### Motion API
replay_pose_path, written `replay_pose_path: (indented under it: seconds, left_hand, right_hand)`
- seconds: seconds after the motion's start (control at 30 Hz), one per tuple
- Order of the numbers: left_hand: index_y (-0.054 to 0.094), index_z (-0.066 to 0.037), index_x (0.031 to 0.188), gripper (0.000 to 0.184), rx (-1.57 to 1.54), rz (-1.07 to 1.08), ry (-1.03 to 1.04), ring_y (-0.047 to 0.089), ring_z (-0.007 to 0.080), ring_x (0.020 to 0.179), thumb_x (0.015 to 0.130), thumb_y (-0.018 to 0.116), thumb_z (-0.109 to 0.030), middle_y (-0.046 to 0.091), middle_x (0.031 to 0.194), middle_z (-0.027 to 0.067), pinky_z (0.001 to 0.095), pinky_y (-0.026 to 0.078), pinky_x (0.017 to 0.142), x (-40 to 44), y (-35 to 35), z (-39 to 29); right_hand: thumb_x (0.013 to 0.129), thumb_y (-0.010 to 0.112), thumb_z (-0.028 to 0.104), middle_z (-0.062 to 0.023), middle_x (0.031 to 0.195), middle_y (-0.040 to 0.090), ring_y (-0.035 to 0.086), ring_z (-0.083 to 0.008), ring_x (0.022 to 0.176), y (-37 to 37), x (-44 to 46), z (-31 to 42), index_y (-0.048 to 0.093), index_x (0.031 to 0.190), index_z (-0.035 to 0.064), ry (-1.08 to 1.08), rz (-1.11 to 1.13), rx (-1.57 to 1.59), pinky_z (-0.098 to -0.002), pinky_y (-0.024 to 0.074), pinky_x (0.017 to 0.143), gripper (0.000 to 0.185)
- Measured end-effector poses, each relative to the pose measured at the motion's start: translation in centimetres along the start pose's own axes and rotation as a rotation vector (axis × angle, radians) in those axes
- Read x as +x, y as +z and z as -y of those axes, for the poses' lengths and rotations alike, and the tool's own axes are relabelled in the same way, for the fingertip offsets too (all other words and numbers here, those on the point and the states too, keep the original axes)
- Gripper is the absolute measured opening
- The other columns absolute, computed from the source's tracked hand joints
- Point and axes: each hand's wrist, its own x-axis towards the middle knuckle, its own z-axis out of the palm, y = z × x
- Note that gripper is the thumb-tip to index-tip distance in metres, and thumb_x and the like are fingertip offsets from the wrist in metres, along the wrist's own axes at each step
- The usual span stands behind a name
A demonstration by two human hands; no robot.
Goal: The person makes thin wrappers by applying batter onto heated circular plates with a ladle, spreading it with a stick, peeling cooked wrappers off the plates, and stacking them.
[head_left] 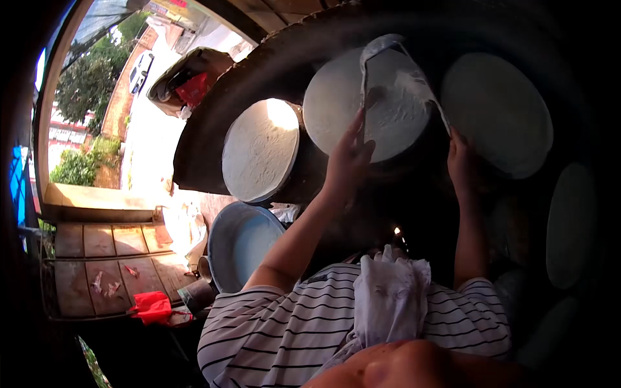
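Both arms [304,233] extended forward, left hand [351,152] closed, right hand [459,158] seemingly closed too

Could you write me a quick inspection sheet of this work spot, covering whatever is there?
Surface: large dark curved structure; its shadowed parts are too dark to judge.
Job's things: pale flat rounds, some dim at right; blue-rimmed basin at left, partly behind the arm.
Clutter: red bag at the edge of a panelled ledge.
Grippers: bare hands instead; left hand grips a ladle, right hand a thin-handled tool.
Cables: nothing seen.
Surroundings: sunlit outdoors, white car, trees.
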Motion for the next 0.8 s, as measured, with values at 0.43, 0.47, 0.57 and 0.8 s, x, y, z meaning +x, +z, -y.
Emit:
replay_pose_path:
  seconds: [0.43,0.47,0.57,0.8]
  left_hand:
    - [0.04,-0.032,0.132,0.041,-1.03,0.212,-0.314,0.03,0.003,0.045,0.095,0.049,-0.017,0.035,0.064,-0.0041,0.0163,0.024,0.037,3.9,-4.3,-4.1]
    - [0.045,-0.028,0.125,0.031,-1.099,0.172,-0.353,0.031,0.0031,0.045,0.096,0.048,-0.018,0.035,0.064,-0.004,0.0167,0.025,0.037,4.0,-4.2,-3.6]
    - [0.052,-0.017,0.102,0.008,-1.488,0.258,-0.576,0.034,0.0035,0.045,0.097,0.047,-0.021,0.038,0.064,-0.0037,0.0177,0.028,0.037,4.8,-5.7,-2.4]
    - [0.039,-0.01,0.069,0.033,-1.718,0.359,-0.79,0.04,0.0055,0.044,0.097,0.046,-0.026,0.037,0.054,-0.0038,0.0203,0.037,0.041,2.5,-7.9,-1.3]
  right_hand:
    - [0.09,0.053,0.012,-0.0142,0.09,0.052,0.058,-0.0307,0.076,-2.3,-2.4,4.6,0.056,0.121,0.0054,-0.08,0.266,-0.13,-0.0391,0.0496,0.066,0.032]
    - [0.09,0.054,0.012,-0.0145,0.089,0.051,0.058,-0.032,0.077,-1.2,-2.6,5.4,0.057,0.119,0.0057,-0.074,0.293,-0.081,-0.0396,0.0483,0.067,0.03]
    - [0.089,0.055,0.012,-0.0158,0.088,0.053,0.057,-0.0348,0.08,-1.6,0.5,5.0,0.059,0.117,0.0073,-0.126,0.204,-0.008,-0.0428,0.047,0.067,0.029]
    - [0.089,0.053,0.016,-0.0114,0.091,0.053,0.059,-0.0308,0.078,-2.5,1.4,5.6,0.059,0.118,0.0143,-0.168,0.338,0.018,-0.0421,0.0496,0.067,0.029]
